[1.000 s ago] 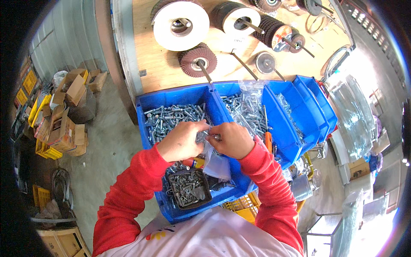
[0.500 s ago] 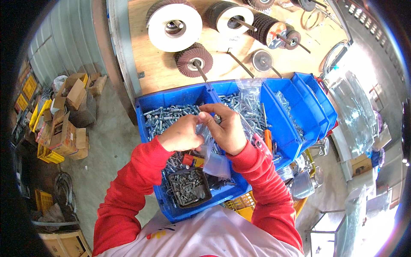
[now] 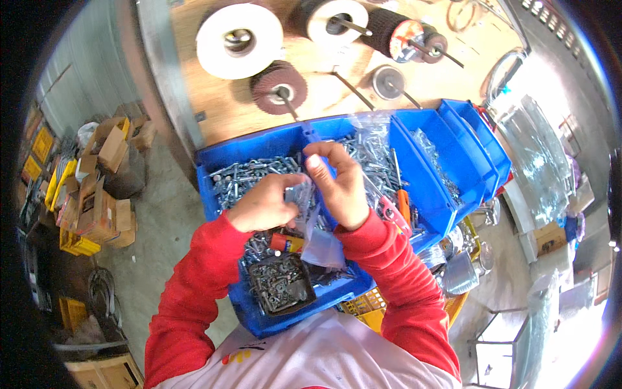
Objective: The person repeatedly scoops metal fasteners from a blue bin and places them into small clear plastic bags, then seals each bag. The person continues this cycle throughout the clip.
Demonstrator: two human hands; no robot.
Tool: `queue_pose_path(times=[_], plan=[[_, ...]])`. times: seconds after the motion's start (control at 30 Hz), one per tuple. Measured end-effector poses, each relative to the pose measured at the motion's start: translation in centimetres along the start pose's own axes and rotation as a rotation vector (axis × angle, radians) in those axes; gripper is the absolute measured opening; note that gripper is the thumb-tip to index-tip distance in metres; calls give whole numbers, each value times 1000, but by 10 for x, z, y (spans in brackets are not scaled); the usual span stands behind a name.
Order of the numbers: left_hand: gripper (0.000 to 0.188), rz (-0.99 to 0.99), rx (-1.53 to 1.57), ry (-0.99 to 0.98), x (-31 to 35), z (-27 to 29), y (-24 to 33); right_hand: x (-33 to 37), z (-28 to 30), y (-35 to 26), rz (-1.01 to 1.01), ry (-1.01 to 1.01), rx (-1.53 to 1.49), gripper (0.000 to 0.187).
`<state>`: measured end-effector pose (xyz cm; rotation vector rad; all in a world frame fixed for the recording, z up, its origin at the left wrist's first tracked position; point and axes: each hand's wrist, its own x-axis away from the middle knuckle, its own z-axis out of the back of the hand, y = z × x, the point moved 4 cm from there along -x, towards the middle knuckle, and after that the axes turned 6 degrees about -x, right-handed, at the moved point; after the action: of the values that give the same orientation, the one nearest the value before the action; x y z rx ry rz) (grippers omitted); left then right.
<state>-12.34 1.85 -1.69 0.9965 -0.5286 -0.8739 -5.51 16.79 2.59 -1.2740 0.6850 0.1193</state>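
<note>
"Left hand: how does it stand?"

"Fingers curled and, as far as the blur allows, closed on a clear bag. That hand is just beyond the black tray; the bag's lower part hangs beyond the tray and to its right."

"And the right hand?"

"Beyond the tray too, farther right, with its thumb raised near the bent forefinger. I cannot tell whether the fingertips are apart or pinching something."

"Which step is this?"

"My judgement: working the bag's upper end between both hands. A next move would call for a steady left grip and a light right touch, since thin film slips and creases easily."

"Count for me, left to right."

"Bolts, beyond the tray and to its left: too many to count. 1 black tray, holding small hardware I can't count either. 1 red-and-yellow tube, just beyond the tray. 1 clear bag at the hands, and at least 1 other plastic bag, far beyond the tray and to its right. Then 1 pink object and 1 orange-handled tool, both right of the tray and beyond it."

"Blue bins?"

"At least 4, running from around the tray off to its right; the farthest overlap."
</note>
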Motion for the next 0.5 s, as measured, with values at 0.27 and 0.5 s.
queue_pose_path(times=[0.27, 0.5], plan=[[60, 38, 96, 83, 5, -3, -8, 9, 224, 24, 103, 387, 165, 26], [60, 85, 75, 144, 2, 1, -18, 38, 466, 163, -445, 580, 1063, 23]])
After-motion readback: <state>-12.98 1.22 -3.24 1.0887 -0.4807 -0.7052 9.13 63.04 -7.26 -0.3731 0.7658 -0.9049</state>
